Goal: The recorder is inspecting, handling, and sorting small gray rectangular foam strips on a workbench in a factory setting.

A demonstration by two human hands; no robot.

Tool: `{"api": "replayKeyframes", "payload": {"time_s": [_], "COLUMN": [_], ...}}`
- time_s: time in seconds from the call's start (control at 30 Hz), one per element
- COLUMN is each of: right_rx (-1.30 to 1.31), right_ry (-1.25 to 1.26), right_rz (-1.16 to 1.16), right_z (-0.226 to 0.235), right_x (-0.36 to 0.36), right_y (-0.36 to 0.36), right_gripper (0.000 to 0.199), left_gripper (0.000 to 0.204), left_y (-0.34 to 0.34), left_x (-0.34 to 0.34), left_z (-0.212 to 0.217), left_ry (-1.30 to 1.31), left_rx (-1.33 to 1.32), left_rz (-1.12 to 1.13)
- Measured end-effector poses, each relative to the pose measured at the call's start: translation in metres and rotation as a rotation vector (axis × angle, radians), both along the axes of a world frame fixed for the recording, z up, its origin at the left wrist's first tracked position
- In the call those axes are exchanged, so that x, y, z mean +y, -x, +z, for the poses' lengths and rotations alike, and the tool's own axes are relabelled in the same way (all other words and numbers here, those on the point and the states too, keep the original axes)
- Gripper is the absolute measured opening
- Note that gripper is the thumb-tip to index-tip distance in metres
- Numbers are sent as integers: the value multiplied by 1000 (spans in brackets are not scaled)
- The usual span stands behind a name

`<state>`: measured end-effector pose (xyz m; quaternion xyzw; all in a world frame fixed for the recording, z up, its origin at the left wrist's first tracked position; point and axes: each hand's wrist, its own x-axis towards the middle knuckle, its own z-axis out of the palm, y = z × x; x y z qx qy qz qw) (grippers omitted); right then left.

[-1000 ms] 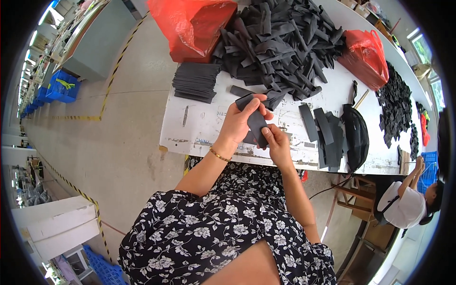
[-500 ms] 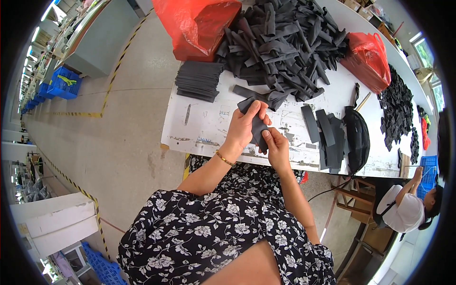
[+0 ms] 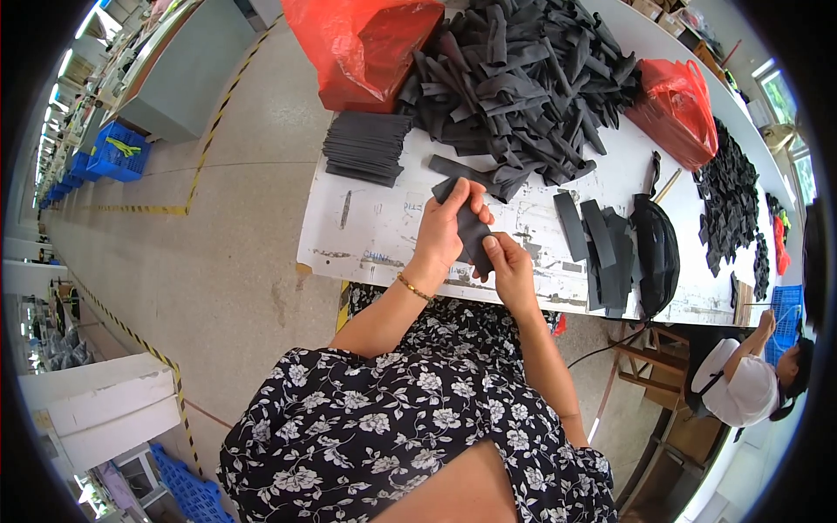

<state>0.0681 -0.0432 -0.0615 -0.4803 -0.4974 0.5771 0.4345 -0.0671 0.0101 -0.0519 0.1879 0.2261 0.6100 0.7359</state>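
Dark grey strip (image 3: 471, 228) is pinched between both hands above the table (image 3: 366, 235): left hand (image 3: 443, 228) closed around its upper end, right hand (image 3: 508, 261) gripping below. Seemingly mid-sorting; next, laying it with the sorted strips (image 3: 602, 248), right of the hands, calls for alignment.

The left hand (image 3: 445, 228) hides part of the dark strip (image 3: 471, 228); the red bag (image 3: 362, 39) runs past the top edge.

Ahead: the heap of black strips (image 3: 523, 78) blocks your reach.
Left of the heap: bare table (image 3: 366, 227) lets you pass.
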Motion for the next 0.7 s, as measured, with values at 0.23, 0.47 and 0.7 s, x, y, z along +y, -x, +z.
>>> {"api": "replayKeyframes", "payload": {"time_s": [0.23, 0.47, 0.7], "right_rx": [-133, 207, 134], "right_ry": [-18, 91, 34], "right_rz": [-44, -82, -83], "right_z": [7, 16, 3], "right_x": [-1, 0, 6], "right_y": [2, 0, -9], "right_gripper": [22, 26, 33], "left_gripper": [28, 27, 36], "left_y": [17, 17, 11], "left_x": [15, 17, 20], "left_z": [-1, -6, -30], "left_ry": [41, -4, 51], "left_rx": [-4, -90, -239], "left_rz": [187, 126, 124]}}
